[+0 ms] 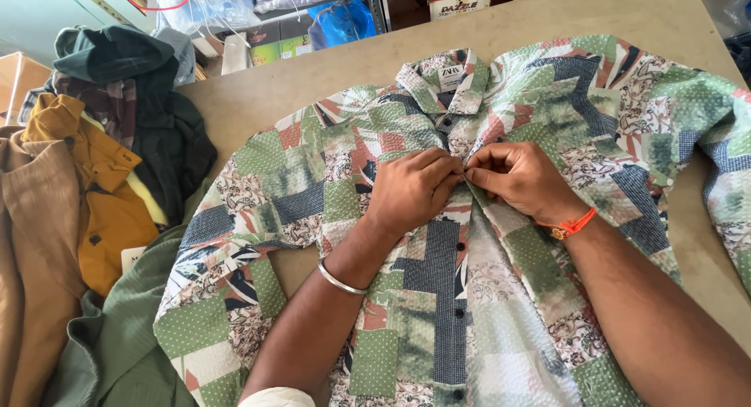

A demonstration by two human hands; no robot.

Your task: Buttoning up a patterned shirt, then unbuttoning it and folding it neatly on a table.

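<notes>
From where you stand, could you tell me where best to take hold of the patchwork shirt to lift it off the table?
Probably the patchwork shirt is best gripped at both shoulders beside the collar, coming from the far table edge. It lies flat, front up, sleeves spread, and both the left hand and right hand pinch the button placket mid-chest.

A single head-worn camera looks steeply down and forward from the person's own eye height, close over the worktop [547, 24]. The forearms enter from the bottom edge, and cluttered shelving fills the far top edge.
</notes>
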